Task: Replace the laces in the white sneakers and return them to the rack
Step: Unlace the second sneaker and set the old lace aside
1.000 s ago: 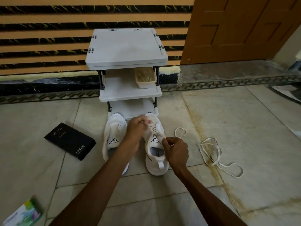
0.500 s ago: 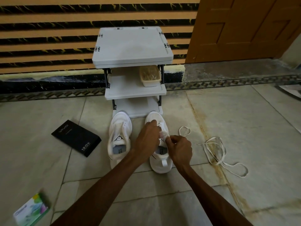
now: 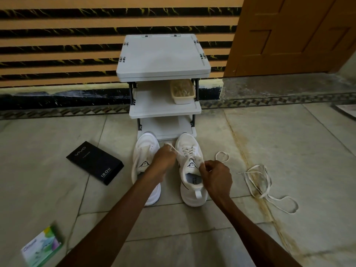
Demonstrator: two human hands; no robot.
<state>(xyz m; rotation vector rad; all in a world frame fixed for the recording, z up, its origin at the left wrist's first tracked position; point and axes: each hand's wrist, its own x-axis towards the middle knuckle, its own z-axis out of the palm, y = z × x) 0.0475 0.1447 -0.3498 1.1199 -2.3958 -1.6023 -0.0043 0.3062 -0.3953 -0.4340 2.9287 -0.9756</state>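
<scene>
White lace runs from the laced sneaker into the pinching left hand, while the right hand curls at the tongue, hiding whether it grips anything.

Two white sneakers, a left sneaker and a right sneaker. Two hands, left hand and right hand. One threaded lace. One loose lace tangle, on the right. One three-shelf rack. One tub. One black box. One colourful packet.

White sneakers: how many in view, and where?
2. Left sneaker on the floor before the rack, partly behind the left hand. Right sneaker beside it; left hand and right hand hold its lace. None on the rack's visible shelves.
</scene>
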